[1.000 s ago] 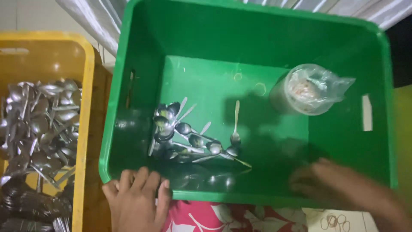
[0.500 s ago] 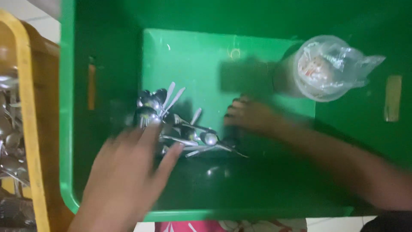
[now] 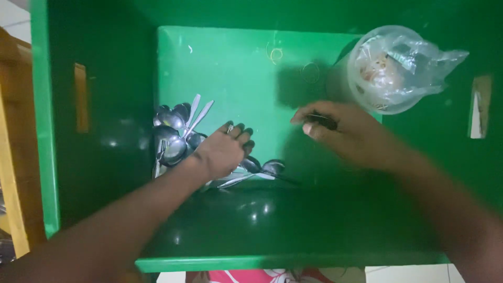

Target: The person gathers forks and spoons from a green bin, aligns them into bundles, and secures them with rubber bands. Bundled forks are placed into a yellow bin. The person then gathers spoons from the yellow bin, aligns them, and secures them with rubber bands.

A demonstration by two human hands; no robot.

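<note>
Crate: deep green crate, both arms reach inside.
Spoons: loose heap of metal spoons on its floor, left side, not yet gathered.
Left hand: fingers curled onto the heap.
Right hand: pinched on something dark, unclear what, near the plastic-wrapped cup.

Two bare forearms in view, no sleeves visible up to the frame edge. Left hand and right hand: no gloves or watch visible. Fingertips slightly blurred.
</note>
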